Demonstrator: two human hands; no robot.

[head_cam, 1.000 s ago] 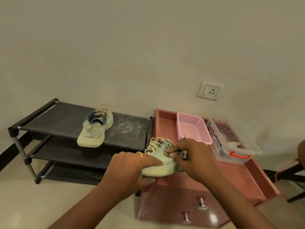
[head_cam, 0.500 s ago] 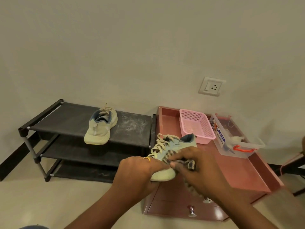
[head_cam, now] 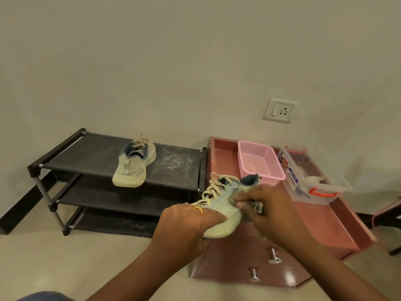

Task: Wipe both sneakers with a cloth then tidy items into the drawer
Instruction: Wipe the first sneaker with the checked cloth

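My left hand [head_cam: 187, 222] grips the toe end of a pale green sneaker [head_cam: 223, 205] with beige laces and holds it above the front left of the pink drawer unit [head_cam: 338, 227]. My right hand [head_cam: 269, 205] holds a bunched checked cloth [head_cam: 257, 206] against the sneaker's side near the heel. Most of the cloth is hidden under my fingers. The second pale sneaker [head_cam: 135, 164] lies on the top shelf of the black shoe rack [head_cam: 91, 157], toe toward me.
A pink mesh basket [head_cam: 260, 161] and a clear plastic box [head_cam: 310, 181] with an orange handle stand on the drawer unit's tray top. Two metal knobs [head_cam: 273, 256] mark the drawer fronts below. A wall socket [head_cam: 281, 110] sits above. Beige floor lies in front.
The view has shifted slightly. My right hand with the cloth has slid along the sneaker's side toward the heel; my left hand keeps its hold on the toe.
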